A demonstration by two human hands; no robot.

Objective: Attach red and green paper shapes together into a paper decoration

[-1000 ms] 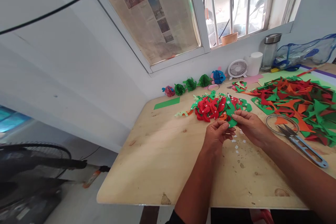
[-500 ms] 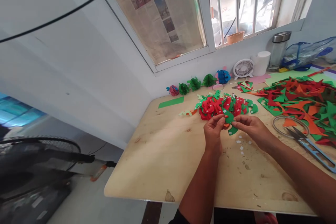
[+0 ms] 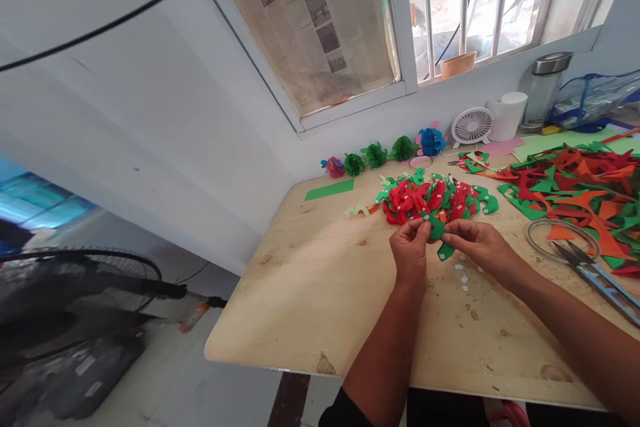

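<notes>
My left hand [image 3: 411,253] pinches the left end of a green paper cutout [image 3: 437,228] between thumb and fingers. At the cutout's right edge, the thumb and fingers of my right hand [image 3: 477,247] are closed on it too. Its curved lower part hangs between the hands and bears a small white square. Just behind lies a pile of red and green paper cutouts [image 3: 410,200], many with white squares on them. Several loose white squares [image 3: 464,279] lie on the wooden table [image 3: 310,287] below my right hand.
Scissors [image 3: 597,277] and a metal ring [image 3: 531,240] lie at right, beside a heap of paper scraps [image 3: 585,197]. Along the wall stand folded paper figures [image 3: 375,155], a small white fan [image 3: 473,127] and a glass bottle [image 3: 543,97]. A green strip [image 3: 330,189] lies far left.
The whole view has shifted slightly. Both hands keep hold of the green cutout, in nearly the same place. My right hand now covers some of the loose white squares.
</notes>
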